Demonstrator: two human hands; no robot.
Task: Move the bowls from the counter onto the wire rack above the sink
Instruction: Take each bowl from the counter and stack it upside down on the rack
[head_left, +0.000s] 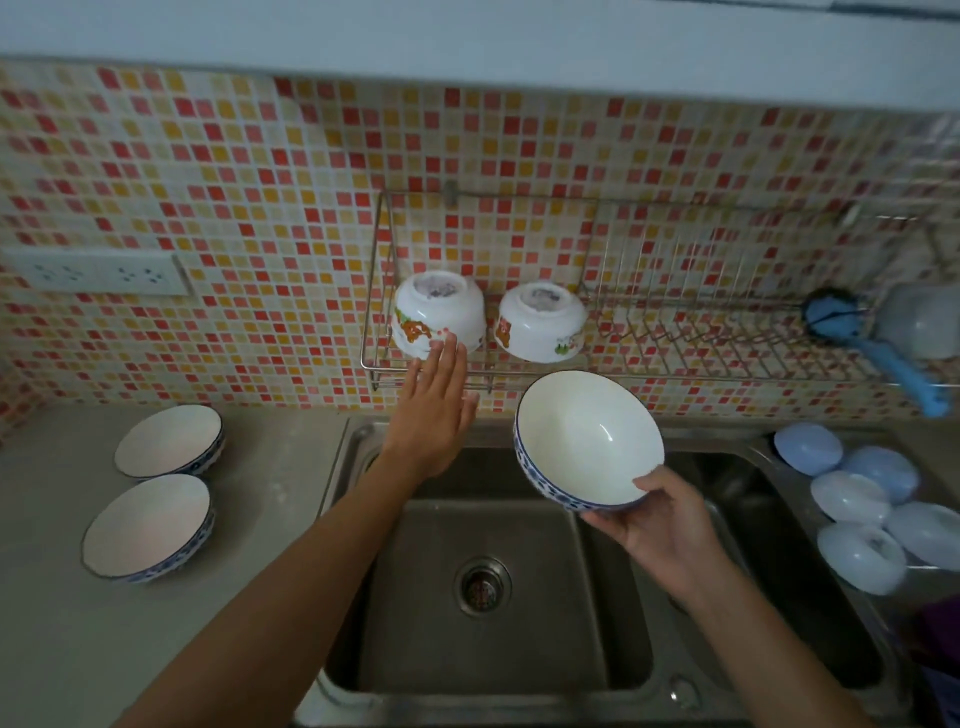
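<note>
My right hand (662, 525) grips a white bowl with a blue patterned rim (587, 441) by its near edge, tilted above the sink, just below the wire rack (675, 332). My left hand (434, 410) is open and flat, its fingertips touching an upturned white bowl with orange pictures (439, 317) at the rack's left end. A second upturned bowl (540, 322) sits beside it on the rack. Two more blue-rimmed bowls (169, 441) (148, 527) rest upright on the counter at the left.
A steel double sink (498, 613) lies under my arms. Several pale blue and white plastic lids or dishes (862, 504) lie at the sink's right. A blue brush (883, 353) hangs from the rack's right end. A wall socket (93, 273) is at the left.
</note>
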